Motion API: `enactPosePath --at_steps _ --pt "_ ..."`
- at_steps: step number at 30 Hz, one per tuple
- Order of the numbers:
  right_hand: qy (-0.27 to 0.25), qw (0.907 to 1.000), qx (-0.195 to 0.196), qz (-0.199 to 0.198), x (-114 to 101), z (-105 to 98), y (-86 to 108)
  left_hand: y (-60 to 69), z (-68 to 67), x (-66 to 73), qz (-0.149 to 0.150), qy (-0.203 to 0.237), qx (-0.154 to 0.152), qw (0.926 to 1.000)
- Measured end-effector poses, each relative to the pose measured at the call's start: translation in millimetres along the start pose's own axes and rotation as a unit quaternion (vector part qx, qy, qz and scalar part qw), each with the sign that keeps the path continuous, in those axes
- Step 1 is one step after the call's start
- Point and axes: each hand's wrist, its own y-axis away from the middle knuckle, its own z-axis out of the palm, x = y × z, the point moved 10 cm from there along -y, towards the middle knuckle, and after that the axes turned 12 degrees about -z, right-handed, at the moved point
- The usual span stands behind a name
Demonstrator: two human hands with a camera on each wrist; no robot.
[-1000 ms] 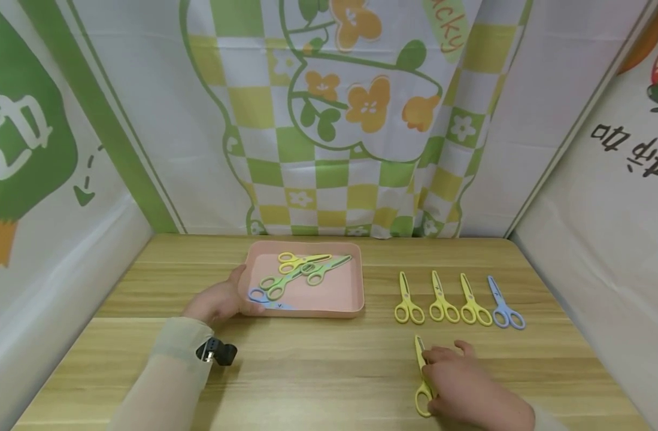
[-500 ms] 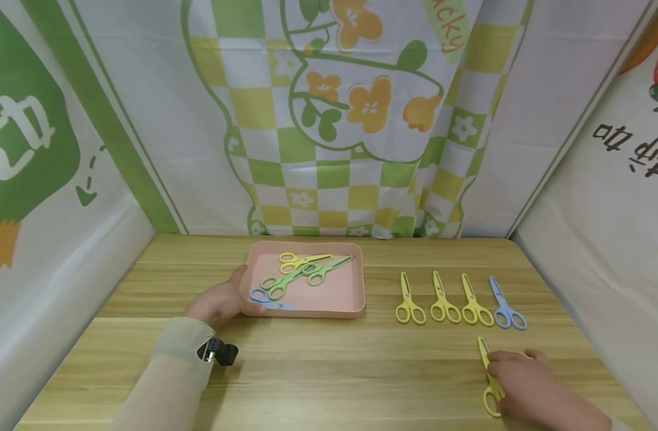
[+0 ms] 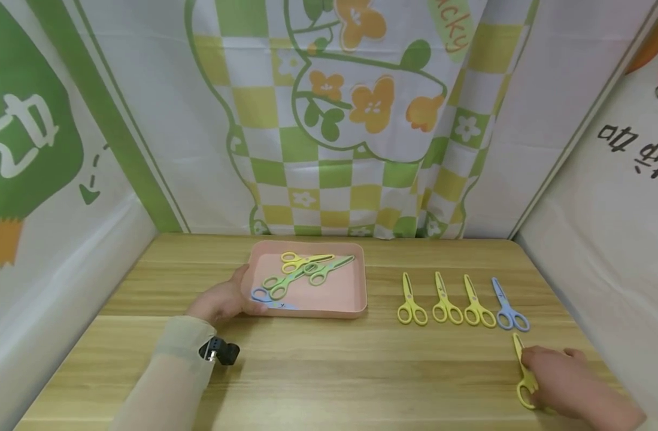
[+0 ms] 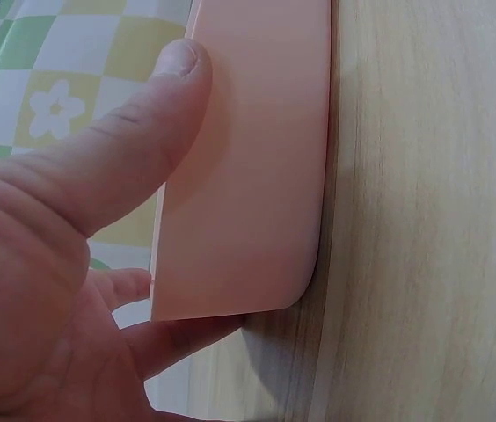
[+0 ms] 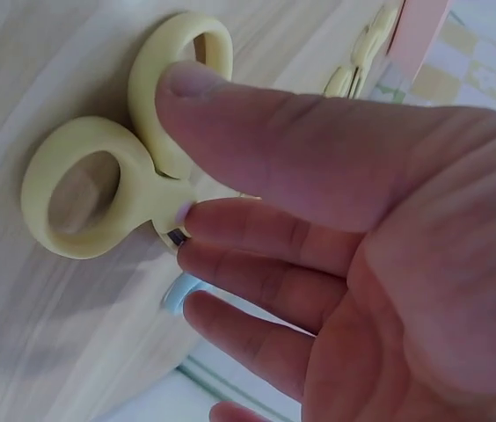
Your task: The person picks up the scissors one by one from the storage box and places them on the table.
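My left hand (image 3: 223,299) holds the near-left corner of a pink tray (image 3: 351,290). In the left wrist view the thumb lies against the tray's outer wall (image 4: 248,176), with fingers at the corner's side. At the front right, my right hand (image 3: 566,382) pinches yellow scissors (image 3: 527,378), blades pointing away from me. Close up in the right wrist view, the thumb is on one handle loop (image 5: 147,88) and fingertips touch the pivot area. Behind them stands a row of yellow scissors (image 3: 411,306) ending in blue scissors (image 3: 505,311) at the right.
Inside the tray lie yellow scissors (image 3: 292,263), two overlapping green scissors (image 3: 319,275) and blue scissors (image 3: 261,294), partly behind the near wall. A checkered cloth (image 3: 334,173) hangs behind the wooden table (image 3: 329,371). White printed sheets border both sides.
The right hand has moved the yellow scissors rightward along the table front, from in front of the row's left end to beyond the blue scissors. The left hand stays at the tray.
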Motion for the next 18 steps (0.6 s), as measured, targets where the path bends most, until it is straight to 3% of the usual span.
enactPosePath --at_steps 6,14,18 --pt "-0.009 0.9999 0.007 0.009 6.7 -4.5 0.6 -2.4 -0.7 0.3 0.015 -0.005 0.002 0.9999" --pt "-0.021 0.9997 0.006 0.012 12.1 -2.2 0.6 -4.3 -1.6 -1.5 -0.004 -0.042 0.011 0.9990" --pt "-0.025 0.9996 0.001 0.015 14.1 -0.5 0.0 -3.9 0.5 -2.0 0.002 -0.024 0.007 0.9997"
